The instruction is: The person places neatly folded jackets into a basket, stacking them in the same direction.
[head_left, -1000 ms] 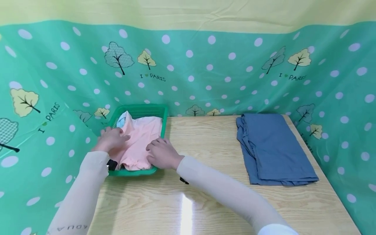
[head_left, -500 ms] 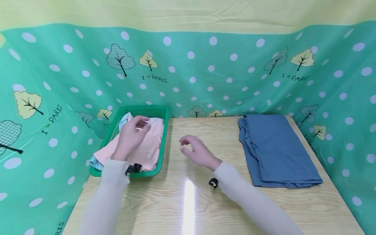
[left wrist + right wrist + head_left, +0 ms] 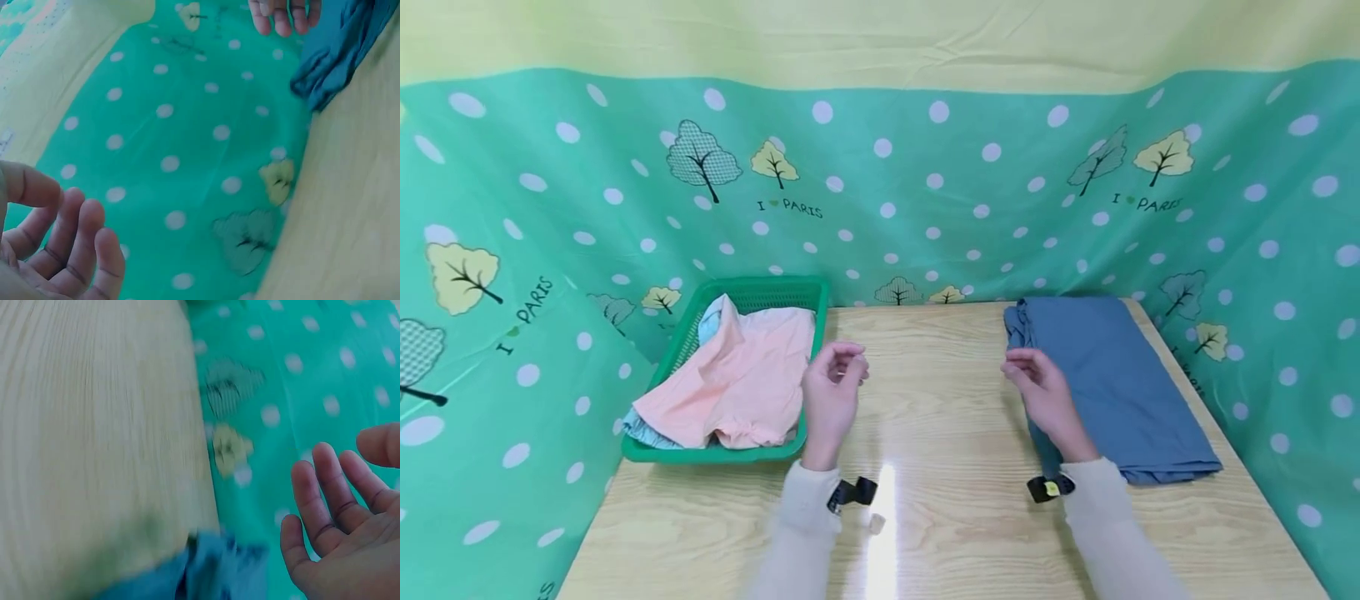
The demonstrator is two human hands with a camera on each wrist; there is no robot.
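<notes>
My left hand is raised just right of the basket, fingers loosely bent and holding nothing. At the left edge of the blue folded cloth, my right hand overlaps it in the head view, also with nothing in its grasp. The right wrist view shows that hand's fingers relaxed and apart. A green plastic basket at the left holds a pink garment. Light blue fabric sticks out beneath the pink at the basket's front left corner.
The wooden table lies between the basket and the blue cloth. A green dotted curtain with printed trees hangs round the back and both sides. Black straps with small cameras sit on the wrists.
Both hands have left the pink garment in the basket and moved right. The right hand has reached the blue cloth, and the left hand has come past the basket's right rim.
</notes>
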